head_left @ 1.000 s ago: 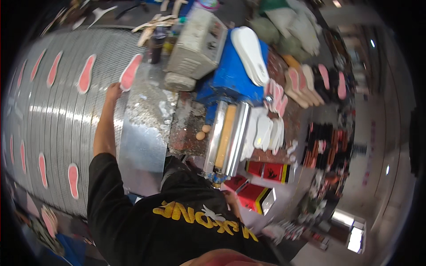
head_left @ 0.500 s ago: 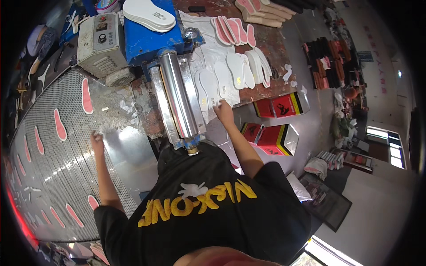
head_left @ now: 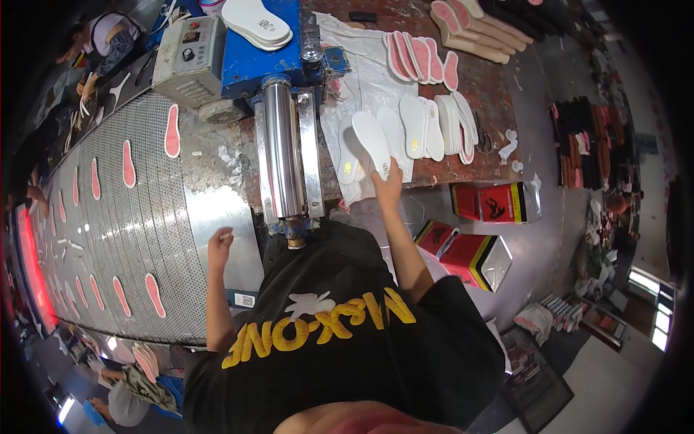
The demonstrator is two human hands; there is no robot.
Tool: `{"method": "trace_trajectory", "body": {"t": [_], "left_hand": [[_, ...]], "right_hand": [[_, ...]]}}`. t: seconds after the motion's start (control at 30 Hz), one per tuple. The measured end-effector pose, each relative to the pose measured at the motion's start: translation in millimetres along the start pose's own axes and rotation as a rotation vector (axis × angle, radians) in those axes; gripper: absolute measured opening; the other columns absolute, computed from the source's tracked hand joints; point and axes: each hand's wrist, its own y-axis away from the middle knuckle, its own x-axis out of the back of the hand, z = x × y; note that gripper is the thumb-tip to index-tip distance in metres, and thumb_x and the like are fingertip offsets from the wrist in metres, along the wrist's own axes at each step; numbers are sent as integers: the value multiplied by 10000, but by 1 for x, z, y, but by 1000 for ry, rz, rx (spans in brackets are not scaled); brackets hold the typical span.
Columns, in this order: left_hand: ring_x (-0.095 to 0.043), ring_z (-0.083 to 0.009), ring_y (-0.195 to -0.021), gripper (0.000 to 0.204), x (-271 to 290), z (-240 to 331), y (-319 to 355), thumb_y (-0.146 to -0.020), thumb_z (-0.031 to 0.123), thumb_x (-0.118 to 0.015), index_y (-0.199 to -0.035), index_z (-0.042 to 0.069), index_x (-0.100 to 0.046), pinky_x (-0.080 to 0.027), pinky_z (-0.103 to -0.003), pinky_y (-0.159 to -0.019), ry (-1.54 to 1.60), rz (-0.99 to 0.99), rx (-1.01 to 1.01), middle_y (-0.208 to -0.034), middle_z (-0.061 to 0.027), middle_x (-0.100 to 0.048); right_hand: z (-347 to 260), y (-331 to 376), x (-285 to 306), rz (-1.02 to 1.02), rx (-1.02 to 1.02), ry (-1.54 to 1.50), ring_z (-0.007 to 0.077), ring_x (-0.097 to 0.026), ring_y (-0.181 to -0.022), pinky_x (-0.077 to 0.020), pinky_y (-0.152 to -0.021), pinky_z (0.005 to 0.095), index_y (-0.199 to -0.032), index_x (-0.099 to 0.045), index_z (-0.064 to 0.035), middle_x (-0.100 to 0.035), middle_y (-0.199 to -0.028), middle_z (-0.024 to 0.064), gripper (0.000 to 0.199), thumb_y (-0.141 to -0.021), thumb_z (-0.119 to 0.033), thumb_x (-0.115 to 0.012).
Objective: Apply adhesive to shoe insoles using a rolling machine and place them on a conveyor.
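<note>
My right hand (head_left: 388, 182) pinches the heel end of a white insole (head_left: 370, 136) and holds it tilted over the white sheet (head_left: 348, 98). Under and beside it lie other white insoles (head_left: 347, 163), some with a small printed mark at the heel. Left of that hand stands a machine with a shiny steel roller (head_left: 280, 145) and a blue housing (head_left: 249, 69). Over the metal plate (head_left: 220, 210) beside the mesh conveyor belt, my left hand (head_left: 220, 246) is closed with fingers curled; no object shows in it.
Pink insoles with white rims (head_left: 129, 163) lie in two rows on the mesh belt (head_left: 144, 224). A stack of white insoles (head_left: 260, 29) rests on the housing, near a grey control box (head_left: 189, 61). Red tins (head_left: 488, 202) stand right of the bench. Co-workers (head_left: 108, 43) are at the far left.
My right hand has lifted a white insole off the sheet. My left hand has drawn away from the mesh belt towards me. The whole view has shifted, and co-workers now show at left.
</note>
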Motion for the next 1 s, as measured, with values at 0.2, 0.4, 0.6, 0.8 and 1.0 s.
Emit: {"method": "trace_trajectory", "body": {"t": [0.2,0.4,0.6,0.8,1.0], "left_hand": [[-572,-146,-944,417,-3,146,-19,-747,2,-633,-1157,32,-566,-455,-262,-832,94,17,-469,-1064,-74,-603],[-426,-278,-1233,656,-4,245,-25,-705,76,-702,-1307,82,-442,-353,-356,-1015,-206,-172,-787,-1329,-107,-452],[-381,-334,-1241,762,-2,264,-37,-603,163,-786,-1277,79,-440,-333,-384,-1020,-555,-192,-982,-1354,-113,-416],[-403,-355,-1186,703,35,225,-50,-588,153,-785,-1214,82,-472,-342,-391,-996,-729,-51,-876,-1291,-88,-472],[-454,-238,-1167,768,70,149,-40,-648,55,-737,-1329,83,-383,-359,-339,-981,213,-304,-247,-1278,-49,-501]], "right_hand": [[-87,-8,60,-251,437,-64,279,-529,-991,-416,-877,350,-1221,-526,-31,-547,-1022,163,613,-619,-92,-627],[-159,9,37,-369,609,-140,312,-501,-1060,-389,-939,357,-1202,-542,-39,-535,-1114,160,564,-645,-91,-618],[-174,29,18,-421,526,-416,267,-441,-1183,-336,-997,342,-1233,-476,-42,-471,-1223,127,546,-693,-40,-562],[-76,35,20,-353,161,-428,198,-533,-1035,-428,-883,299,-1060,-577,22,-561,-1086,118,327,-742,-1,-505],[78,64,-12,-532,-150,-193,82,-535,-614,-424,-547,212,-901,-655,-22,-606,-733,-3,137,-851,-86,-546]]}}
